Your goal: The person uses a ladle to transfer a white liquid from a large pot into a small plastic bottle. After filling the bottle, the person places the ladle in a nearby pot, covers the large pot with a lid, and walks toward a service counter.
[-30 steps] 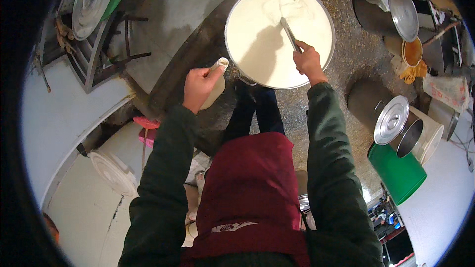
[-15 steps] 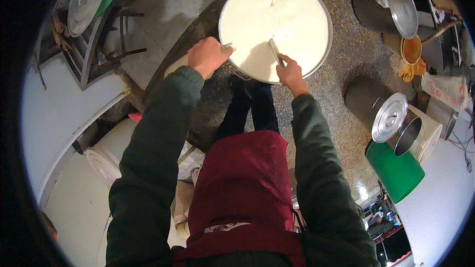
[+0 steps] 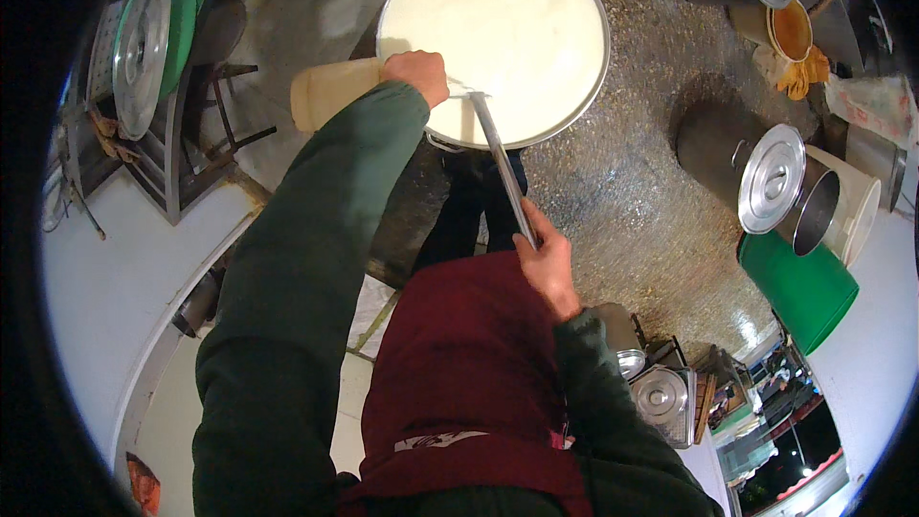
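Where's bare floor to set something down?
The brown speckled floor between the wide round metal pot of pale liquid and the silver-lidded cylindrical pot. Crowded: far right, around the green plastic bucket; left, around the dark metal frame.

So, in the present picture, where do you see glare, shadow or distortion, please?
Head view: bright glare on the floor, near the green bucket; head view again: shadow on the pale liquid beside the left hand; same view: edges at left bend, and the corners are black.
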### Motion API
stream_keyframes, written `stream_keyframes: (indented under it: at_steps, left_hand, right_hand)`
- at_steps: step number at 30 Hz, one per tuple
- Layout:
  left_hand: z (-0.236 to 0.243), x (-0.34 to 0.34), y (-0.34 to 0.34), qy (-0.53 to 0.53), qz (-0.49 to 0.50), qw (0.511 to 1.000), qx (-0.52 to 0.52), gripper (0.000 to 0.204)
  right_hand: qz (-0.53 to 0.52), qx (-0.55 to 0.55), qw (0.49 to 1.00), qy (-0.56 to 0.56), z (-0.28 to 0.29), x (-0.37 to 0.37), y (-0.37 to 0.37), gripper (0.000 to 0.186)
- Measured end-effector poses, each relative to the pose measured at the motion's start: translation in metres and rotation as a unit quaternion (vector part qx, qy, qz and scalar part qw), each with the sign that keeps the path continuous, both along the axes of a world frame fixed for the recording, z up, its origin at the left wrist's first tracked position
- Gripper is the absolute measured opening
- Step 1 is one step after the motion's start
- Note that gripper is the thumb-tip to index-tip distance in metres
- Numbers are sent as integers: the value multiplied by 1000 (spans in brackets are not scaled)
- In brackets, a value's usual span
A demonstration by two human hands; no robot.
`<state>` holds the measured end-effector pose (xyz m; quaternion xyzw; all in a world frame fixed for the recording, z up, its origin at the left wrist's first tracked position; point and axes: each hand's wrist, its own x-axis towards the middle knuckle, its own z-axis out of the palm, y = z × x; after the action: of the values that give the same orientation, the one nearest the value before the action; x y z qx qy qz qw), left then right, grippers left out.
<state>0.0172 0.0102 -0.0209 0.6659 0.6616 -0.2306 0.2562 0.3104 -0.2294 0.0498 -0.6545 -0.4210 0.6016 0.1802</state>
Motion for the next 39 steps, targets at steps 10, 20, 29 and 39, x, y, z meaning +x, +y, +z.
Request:
stream_keyframes:
  at_steps: [10,20,29,39]
  left_hand:
    - [14,22,40,37,-63,996,51,27]
    - [81,-28,41,-41,97,980,166,50]
    - [87,-50,-49,-244,332,890,196,58]
    - [83,-39,-175,-448,510,718,157,52]
  right_hand:
    - [41,85,993,-64,60,31,-38,63]
    - [92,163,978,-91,78,35,0,62]
    - [86,287,945,-132,17,-9,84,62]
    - [169,261,927,-210,-17,-37,191,46]
